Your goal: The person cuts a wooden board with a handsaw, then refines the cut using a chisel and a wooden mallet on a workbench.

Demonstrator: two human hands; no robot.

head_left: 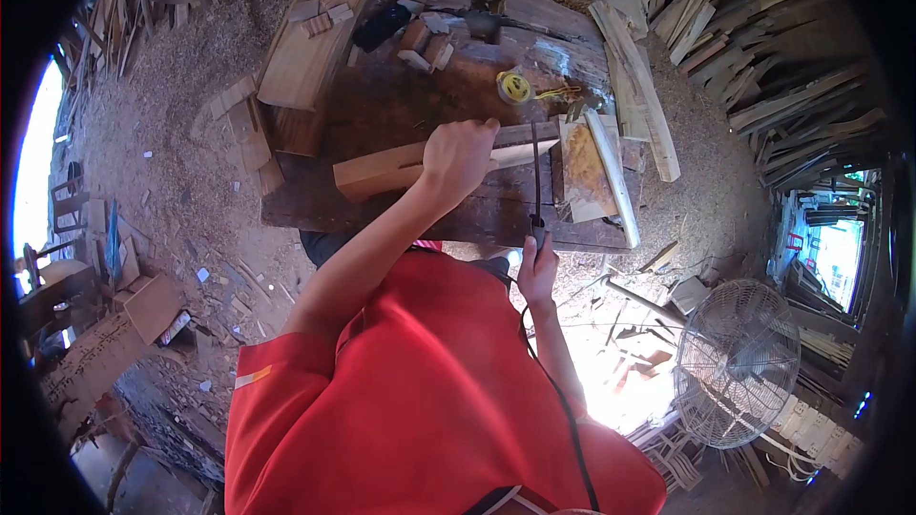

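My left hand (460, 157) is closed over a long piece of wood (377, 172) lying across the workbench (401, 219). Its wider end points left, and its narrow pale tip shows to the right of my fingers. In my right hand (537, 272), near the bench's front edge, is the dark handle of a long, thin file-like tool (536, 167). The tool's slim shaft points away from me and crosses the wood's narrow end in this view. Just beyond that end sits a yellow tape measure (515, 88).
Small wood blocks (420, 43) and a dark object (382, 27) lie at the back of the bench. A board (315, 48) leans out on its left, and planks (634, 86) lie on its right. A fan (737, 362) stands at the lower right. Shavings cover the floor (172, 172).
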